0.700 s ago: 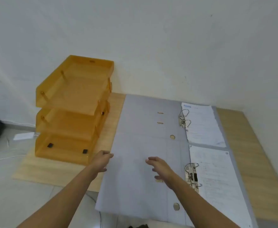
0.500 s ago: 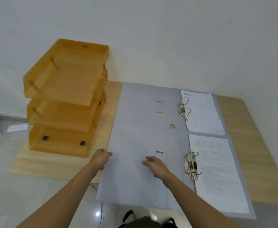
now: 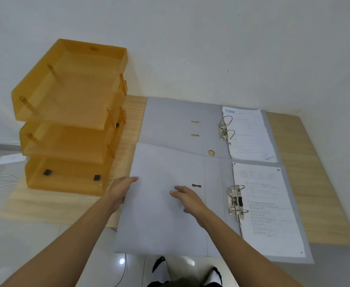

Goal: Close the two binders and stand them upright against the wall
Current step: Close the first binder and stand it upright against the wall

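Two grey lever-arch binders lie open and flat on a low wooden board. The near binder [image 3: 161, 220] overlaps the far binder [image 3: 170, 123], and each has white papers on its right half beside a metal ring mechanism. My left hand [image 3: 119, 190] is at the left edge of the near binder's open cover, fingers curled at the rim. My right hand [image 3: 188, 198] rests fingers apart on the inside of that cover, just left of the spine slot.
An orange three-tier letter tray [image 3: 70, 121] stands on the wooden board [image 3: 314, 183] left of the binders. A white wall [image 3: 211, 48] rises right behind them. White tiled floor with a power strip and cable [image 3: 10, 158] lies to the left.
The view has tilted down a little. Both hands stay at the near binder's left cover; the left hand has settled onto its edge. The binders have not moved.
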Demonstrator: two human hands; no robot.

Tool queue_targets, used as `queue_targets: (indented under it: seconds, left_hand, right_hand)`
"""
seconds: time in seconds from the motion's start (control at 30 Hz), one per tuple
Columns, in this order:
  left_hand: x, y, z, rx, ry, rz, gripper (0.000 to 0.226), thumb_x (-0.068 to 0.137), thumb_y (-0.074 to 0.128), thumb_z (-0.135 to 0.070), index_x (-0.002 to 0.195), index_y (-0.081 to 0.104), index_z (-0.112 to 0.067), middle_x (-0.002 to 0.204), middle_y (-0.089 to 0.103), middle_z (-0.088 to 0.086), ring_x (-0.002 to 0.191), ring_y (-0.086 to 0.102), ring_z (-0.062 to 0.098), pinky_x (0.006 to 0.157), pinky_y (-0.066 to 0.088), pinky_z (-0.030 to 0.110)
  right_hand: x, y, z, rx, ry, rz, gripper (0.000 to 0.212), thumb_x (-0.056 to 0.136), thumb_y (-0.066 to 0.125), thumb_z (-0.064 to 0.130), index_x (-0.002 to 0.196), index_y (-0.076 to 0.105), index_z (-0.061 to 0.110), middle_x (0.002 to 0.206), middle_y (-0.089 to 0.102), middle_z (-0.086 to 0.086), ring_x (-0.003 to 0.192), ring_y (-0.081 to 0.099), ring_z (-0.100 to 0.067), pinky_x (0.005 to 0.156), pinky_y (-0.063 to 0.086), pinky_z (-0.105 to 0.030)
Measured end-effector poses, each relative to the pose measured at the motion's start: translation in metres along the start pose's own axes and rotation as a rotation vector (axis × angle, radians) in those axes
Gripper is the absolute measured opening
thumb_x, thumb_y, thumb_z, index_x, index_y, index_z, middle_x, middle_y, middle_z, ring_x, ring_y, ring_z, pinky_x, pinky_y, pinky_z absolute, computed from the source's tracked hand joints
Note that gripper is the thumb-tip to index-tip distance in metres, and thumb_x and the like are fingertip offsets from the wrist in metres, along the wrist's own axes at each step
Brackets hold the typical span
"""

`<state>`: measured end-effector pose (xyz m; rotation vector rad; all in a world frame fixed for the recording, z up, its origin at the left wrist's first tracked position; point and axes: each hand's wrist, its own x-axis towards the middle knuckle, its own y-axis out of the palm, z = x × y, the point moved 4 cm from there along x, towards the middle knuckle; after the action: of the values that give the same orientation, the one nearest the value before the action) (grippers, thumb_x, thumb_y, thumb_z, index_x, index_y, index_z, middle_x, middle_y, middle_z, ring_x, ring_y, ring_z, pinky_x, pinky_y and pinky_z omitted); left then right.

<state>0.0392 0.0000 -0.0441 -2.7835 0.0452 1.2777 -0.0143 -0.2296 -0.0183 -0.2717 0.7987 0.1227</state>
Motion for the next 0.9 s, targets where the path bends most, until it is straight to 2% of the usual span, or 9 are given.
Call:
queue_targets:
  seconds: [0.1,0.27,0.37,0.43,0.53,0.63,0.7,0.77,0.9]
  left_hand:
    - [-0.013,0.01,-0.02,-0.033,0.079,0.15,0.041,0.095,0.06,-0.038,0.128,0.064,-0.014,0.126,0.072,0.007,0.105,0.072,0.024,0.087,0.056,0.04]
    - [-0.055,0.054,-0.064,-0.269,0.137,0.524,0.06,0.1,0.038,-0.056,0.143,0.054,-0.016,0.141,0.061,0.013,0.131,0.058,0.034,0.114,0.037,0.052]
    - [-0.076,0.083,-0.085,-0.323,0.151,0.573,0.074,0.097,0.025,-0.068,0.144,0.053,-0.018,0.142,0.06,0.014,0.13,0.058,0.034,0.111,0.04,0.052]
    - [-0.086,0.103,-0.093,-0.333,0.148,0.579,0.077,0.095,0.021,-0.071,0.139,0.057,-0.019,0.138,0.064,0.012,0.126,0.062,0.032,0.106,0.044,0.048]
    - [-0.098,0.142,-0.098,-0.291,0.143,0.608,0.079,0.092,0.023,-0.074,0.133,0.063,-0.019,0.133,0.068,0.011,0.125,0.062,0.032,0.108,0.043,0.049]
    - [-0.103,0.188,-0.088,-0.211,0.123,0.611,0.073,0.092,0.028,-0.074,0.121,0.071,-0.023,0.128,0.071,0.005,0.128,0.058,0.027,0.112,0.04,0.051]
    - [-0.104,0.216,-0.075,-0.088,0.105,0.64,0.075,0.084,0.034,-0.082,0.139,0.057,-0.036,0.149,0.054,-0.002,0.142,0.042,0.025,0.112,0.035,0.057]
    - [-0.104,0.238,-0.064,0.052,0.117,0.633,0.079,0.078,0.038,-0.088,0.149,0.031,-0.054,0.166,0.02,-0.017,0.154,0.016,0.028,0.104,0.036,0.064]
    - [-0.103,0.272,-0.04,0.179,0.116,0.483,0.082,0.088,0.036,-0.075,0.157,0.004,-0.045,0.169,0.004,-0.01,0.156,0.004,0.029,0.108,0.03,0.073]
  right_hand:
    - [-0.008,-0.001,0.024,0.021,-0.062,0.004,0.057,0.095,0.057,0.046,0.148,0.047,0.024,0.155,0.044,0.003,0.144,0.04,-0.018,0.118,0.036,-0.046]
    - [-0.03,-0.011,0.057,0.058,-0.168,0.018,0.06,0.096,0.052,0.052,0.15,0.046,0.027,0.154,0.044,0.007,0.143,0.04,-0.017,0.118,0.036,-0.043]
    - [-0.046,-0.022,0.065,0.106,-0.226,0.023,0.062,0.094,0.054,0.056,0.151,0.044,0.033,0.15,0.043,0.014,0.143,0.039,-0.015,0.113,0.036,-0.036]
    - [-0.053,-0.033,0.069,0.136,-0.28,0.008,0.065,0.091,0.056,0.059,0.151,0.043,0.037,0.156,0.041,0.014,0.147,0.036,-0.014,0.118,0.035,-0.042]
    - [-0.069,-0.056,0.072,0.171,-0.315,-0.007,0.071,0.088,0.057,0.062,0.153,0.037,0.041,0.161,0.035,0.013,0.149,0.033,-0.013,0.12,0.034,-0.049]
    - [-0.084,-0.088,0.071,0.216,-0.328,-0.022,0.071,0.093,0.055,0.056,0.156,0.03,0.038,0.163,0.034,0.009,0.148,0.035,-0.015,0.114,0.041,-0.046]
    - [-0.093,-0.111,0.066,0.235,-0.321,-0.039,0.068,0.095,0.053,0.056,0.156,0.03,0.036,0.161,0.036,0.008,0.146,0.039,-0.018,0.106,0.048,-0.044]
    - [-0.1,-0.133,0.058,0.221,-0.327,-0.067,0.064,0.093,0.053,0.058,0.152,0.038,0.036,0.154,0.046,0.009,0.139,0.047,-0.019,0.091,0.052,-0.037]
    - [-0.109,-0.179,0.029,0.237,-0.302,-0.109,0.043,0.089,0.061,0.037,0.131,0.06,0.029,0.126,0.07,0.005,0.115,0.067,-0.019,0.097,0.055,-0.042]
